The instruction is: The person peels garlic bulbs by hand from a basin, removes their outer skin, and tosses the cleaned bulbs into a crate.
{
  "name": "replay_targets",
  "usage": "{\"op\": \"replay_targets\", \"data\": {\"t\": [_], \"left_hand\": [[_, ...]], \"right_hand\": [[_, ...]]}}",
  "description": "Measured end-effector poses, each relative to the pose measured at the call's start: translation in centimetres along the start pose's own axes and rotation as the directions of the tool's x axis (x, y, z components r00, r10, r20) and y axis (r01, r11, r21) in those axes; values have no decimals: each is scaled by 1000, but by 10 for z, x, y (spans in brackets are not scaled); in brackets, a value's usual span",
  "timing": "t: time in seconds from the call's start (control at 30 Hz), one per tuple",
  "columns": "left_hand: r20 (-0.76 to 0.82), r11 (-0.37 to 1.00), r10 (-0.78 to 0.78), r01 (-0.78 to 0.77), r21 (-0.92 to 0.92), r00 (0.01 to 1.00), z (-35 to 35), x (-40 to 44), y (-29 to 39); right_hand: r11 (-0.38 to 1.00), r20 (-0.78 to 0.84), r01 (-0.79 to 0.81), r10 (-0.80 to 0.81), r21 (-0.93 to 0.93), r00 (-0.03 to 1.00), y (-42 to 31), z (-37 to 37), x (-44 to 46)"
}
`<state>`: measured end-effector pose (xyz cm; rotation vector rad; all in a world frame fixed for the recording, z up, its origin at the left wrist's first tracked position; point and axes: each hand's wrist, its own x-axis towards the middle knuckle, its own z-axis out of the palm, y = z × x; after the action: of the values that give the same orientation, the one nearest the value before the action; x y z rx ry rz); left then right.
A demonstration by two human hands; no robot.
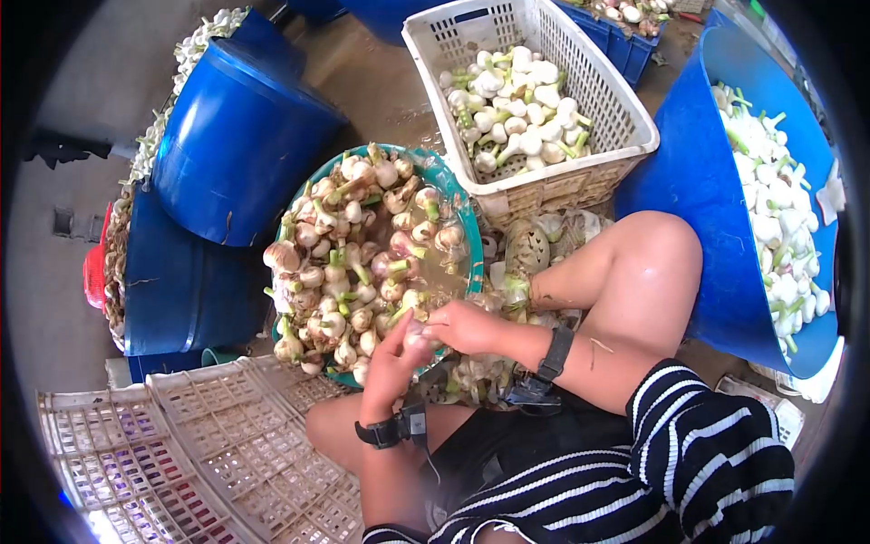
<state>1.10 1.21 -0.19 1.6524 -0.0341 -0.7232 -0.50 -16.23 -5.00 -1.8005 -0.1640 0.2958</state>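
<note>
My left hand [390,370] is closed around a pale garlic bulb [416,337] with a pinkish skin. The fingers of my right hand [462,326] are pinched on the same bulb from the other side. Both hands are over the near edge of a round green tub [475,238]. Unpeeled garlic bulbs [349,258] with brown skins and short green stems are heaped in it, with murky water at its right side. My fingers partly cover the bulb.
Behind the tub stands a white plastic crate [625,143] of cleaned garlic. Blue barrels [237,150] are at the left, and a large blue tub [675,172] of white garlic is at the right. Another crate [217,449] lies by my left leg. Skins litter the floor by my feet.
</note>
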Motion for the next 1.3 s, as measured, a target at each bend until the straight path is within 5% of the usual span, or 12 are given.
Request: {"op": "replay_targets", "data": {"t": [0.13,0.27,0.4,0.43,0.5,0.73,0.77,0.8,0.93,1.13,1.2,1.3], "left_hand": [[-22,894,208,-181,409,978,10,-14,8],[155,363,556,-406,839,817,18,-24,17],[-37,621,616,-456,638,787,16,-22,-13],[-333,901,423,-431,55,843,11,-19,-23],[-433,565,-43,-336,-753,900,14,-14,-19],[-129,319,-303,-27,-947,944,-22,-13,-45],[-193,384,-371,-39,-923,908,-19,-11,-39],[-259,450,-431,-43,-892,864,-16,-7,-35],[-557,790,-237,-177,-587,796,1,1,-37],[-498,790,-239,-131,-599,834,5,-5,-16],[-190,486,-291,-26,-873,938,-14,-8,-25],[-166,471,-331,10,-882,929,-30,-2,-43]], "right_hand": [[744,125,-495,496,450,859,-17,-10,1],[547,250,-481,443,685,861,-15,-6,1],[383,160,-219,180,897,970,-39,-6,-9],[500,162,-162,42,851,986,-34,-5,-15],[708,200,-162,31,688,979,-52,-28,-36],[653,-52,-32,109,757,993,-26,-86,-45],[984,155,-170,177,-60,972,-28,-79,-42],[558,218,-34,378,-829,900,-29,-70,-40],[950,-180,-10,-49,-312,982,-51,-21,-16],[959,-32,260,-265,-109,964,-6,-6,12],[774,156,-25,159,-633,975,3,-24,-6],[746,196,-135,338,-652,921,-11,-25,-16]]}}
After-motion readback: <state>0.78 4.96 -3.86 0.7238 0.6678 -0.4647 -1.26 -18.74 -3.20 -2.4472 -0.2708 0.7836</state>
